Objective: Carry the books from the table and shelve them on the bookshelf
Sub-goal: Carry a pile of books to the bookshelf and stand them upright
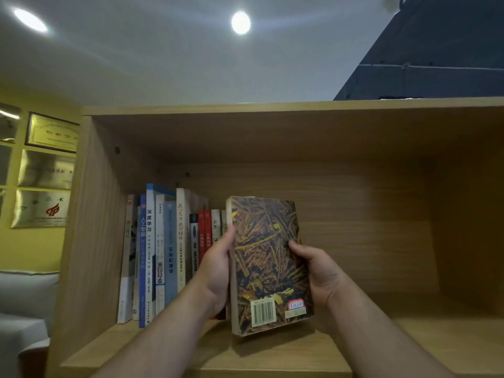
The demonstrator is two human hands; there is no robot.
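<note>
I see both hands up at the bookshelf (272, 107), gripping one book (268, 264) between them. The left hand (218, 271) clasps its spine-side edge, thumb on the cover and fingers wrapped behind; the right hand (317, 274) clamps the opposite long edge at about 3 o'clock of the cover, thumb lying on the cover near the edge. The book stands nearly upright, tilted slightly, its back cover toward me with a brown-and-yellow straw-like pattern, a barcode and a small sticker at its 6 o'clock end. Its lower edge looks to sit on or just above the shelf board (409, 336); I cannot tell which. At 9 o'clock of the book, just beside the left hand, a row of shelved books (163, 255) stands upright against the left wall of the compartment, spines out. The space at 3 o'clock of the held book is bare wood. Far out at 9 o'clock, framed plaques (51, 132) hang on a yellow wall, and two ceiling lights (240, 22) glow at 12 o'clock.
</note>
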